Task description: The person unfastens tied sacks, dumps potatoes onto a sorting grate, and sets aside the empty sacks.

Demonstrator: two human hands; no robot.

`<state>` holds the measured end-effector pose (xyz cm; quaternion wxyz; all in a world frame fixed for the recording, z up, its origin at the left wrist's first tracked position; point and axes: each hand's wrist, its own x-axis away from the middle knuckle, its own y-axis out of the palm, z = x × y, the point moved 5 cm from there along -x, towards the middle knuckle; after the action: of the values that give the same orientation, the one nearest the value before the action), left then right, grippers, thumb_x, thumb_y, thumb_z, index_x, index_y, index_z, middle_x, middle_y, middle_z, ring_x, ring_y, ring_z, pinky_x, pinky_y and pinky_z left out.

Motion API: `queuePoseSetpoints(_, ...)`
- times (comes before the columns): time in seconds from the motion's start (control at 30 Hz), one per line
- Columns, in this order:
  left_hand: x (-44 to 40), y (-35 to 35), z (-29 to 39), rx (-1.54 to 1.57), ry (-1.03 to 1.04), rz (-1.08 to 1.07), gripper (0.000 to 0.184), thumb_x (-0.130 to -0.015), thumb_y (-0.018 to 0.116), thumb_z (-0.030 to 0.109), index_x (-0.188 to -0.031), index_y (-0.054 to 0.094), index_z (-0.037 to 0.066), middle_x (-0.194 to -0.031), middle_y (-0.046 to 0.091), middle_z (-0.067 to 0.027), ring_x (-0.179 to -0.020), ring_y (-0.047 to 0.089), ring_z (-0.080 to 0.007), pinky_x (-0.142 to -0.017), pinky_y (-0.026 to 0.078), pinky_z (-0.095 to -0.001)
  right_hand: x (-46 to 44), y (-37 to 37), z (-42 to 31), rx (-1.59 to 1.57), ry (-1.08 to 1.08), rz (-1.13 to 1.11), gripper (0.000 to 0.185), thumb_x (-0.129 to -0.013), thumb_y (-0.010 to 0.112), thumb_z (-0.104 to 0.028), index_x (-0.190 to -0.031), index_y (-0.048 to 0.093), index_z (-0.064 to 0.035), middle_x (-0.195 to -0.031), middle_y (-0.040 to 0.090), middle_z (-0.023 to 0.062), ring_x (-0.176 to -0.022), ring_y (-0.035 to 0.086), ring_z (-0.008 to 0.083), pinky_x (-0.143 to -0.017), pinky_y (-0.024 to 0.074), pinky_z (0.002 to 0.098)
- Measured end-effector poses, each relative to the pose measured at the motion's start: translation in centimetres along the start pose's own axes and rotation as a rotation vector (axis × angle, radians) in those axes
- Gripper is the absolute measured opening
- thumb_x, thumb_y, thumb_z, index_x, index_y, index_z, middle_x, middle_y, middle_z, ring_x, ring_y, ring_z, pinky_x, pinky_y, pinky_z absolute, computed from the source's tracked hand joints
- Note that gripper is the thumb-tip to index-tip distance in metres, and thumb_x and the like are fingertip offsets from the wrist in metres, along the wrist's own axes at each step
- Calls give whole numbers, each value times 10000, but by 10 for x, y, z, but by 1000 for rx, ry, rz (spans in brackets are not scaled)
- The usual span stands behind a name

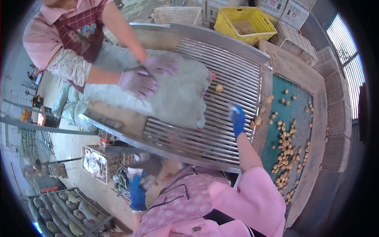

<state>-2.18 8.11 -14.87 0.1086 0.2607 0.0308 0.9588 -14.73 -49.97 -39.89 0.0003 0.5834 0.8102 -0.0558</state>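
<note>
My right hand, in a blue glove, is over the metal roller rack, near its right end; motion blur smears its fingers. A round tan produce item lies on the rollers up and left of it. My left hand, also blue-gloved, is low beside my body, away from the rack, its fingers stretched out; something whitish shows at their tips. A large pale green sack lies on the rack, its right end crumpled with bits of red. Across from me, a co-worker's two light-purple gloved hands press on it.
Beyond the rollers, a green belt carries several small tan round items. A yellow crate and white crates stand behind the rack. More crates line the right side. Filled sacks lie at lower left.
</note>
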Motion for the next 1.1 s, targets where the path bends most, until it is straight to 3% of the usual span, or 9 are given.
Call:
queuePoseSetpoints(0.2,-42,43,-18,280,-69,-313,398,-1023,505,252,-1338,511,9,-1171,615,-87,-1101,593,-212,-1001,458,-377,128,61,-180,-154,-5,-407,749,-927,702,-204,-1538,297,-48,-1405,492,120,-1090,588,195,-903,524,303)
queuePoseSetpoints(0.37,-40,63,14,532,-15,-522,395,-1023,519,326,-1300,560,48,-1121,623,-48,-1090,586,-179,-998,464,-353,300,208,-278,263,-599,-931,795,-888,697,-387,-1516,327,-68,-1211,634,199,-1017,667,319,-814,552,400)
queuePoseSetpoints(0.53,-51,-63,-29,360,171,-38,332,-985,606,195,-1283,580,51,-1137,632,-21,-1010,619,-144,-911,497,-284,390,251,-333,603,18,-1467,773,-891,685,-325,-1527,312,-95,-1172,632,219,-1046,646,325,-864,532,415)
queuePoseSetpoints(0.6,-48,-141,-71,438,289,178,309,-988,603,176,-1266,600,43,-1138,652,-29,-991,630,-136,-882,505,-286,392,250,-316,125,-165,-1236,646,-923,650,-188,-1491,386,-33,-1027,669,61,-819,609,106,-743,510,281)
queuePoseSetpoints(0.63,-49,-191,-110,509,325,363,216,-974,623,181,-1146,638,51,-1042,673,-23,-913,641,-146,-806,518,-288,368,248,-277,246,-816,-1077,548,-927,637,-194,-1420,448,-50,-1179,637,190,-1025,640,277,-900,514,397)
queuePoseSetpoints(0.8,130,-395,-306,-344,18,1110,151,-961,505,134,-1027,631,83,-940,643,-81,-843,610,-219,-749,500,-364,337,226,-221,600,-778,-1057,673,-851,738,-266,-1376,454,44,-1319,585,213,-1139,587,363,-954,466,449)
queuePoseSetpoints(0.87,245,-427,-360,-763,-249,1246,173,-955,458,116,-979,629,97,-900,631,-103,-815,598,-248,-727,493,-394,313,213,-178,955,-305,-1013,663,-863,736,-268,-1356,455,74,-1269,602,242,-1088,610,354,-931,474,449)
queuePoseSetpoints(1.0,418,-462,-498,-536,-364,1418,214,-915,604,147,-1128,593,121,-986,629,-89,-856,630,-275,-766,523,-367,331,227,-214,792,-216,-1045,637,-896,723,-275,-1323,457,116,-1187,616,265,-1007,615,346,-906,489,442)
queuePoseSetpoints(1.1,463,-472,-503,544,-142,1583,693,-834,748,133,-1436,405,155,-1199,592,-121,-963,619,-273,-802,528,-357,301,227,-179,845,-325,-1071,704,-911,736,-294,-1400,393,78,-1268,576,214,-1029,604,252,-851,522,373)
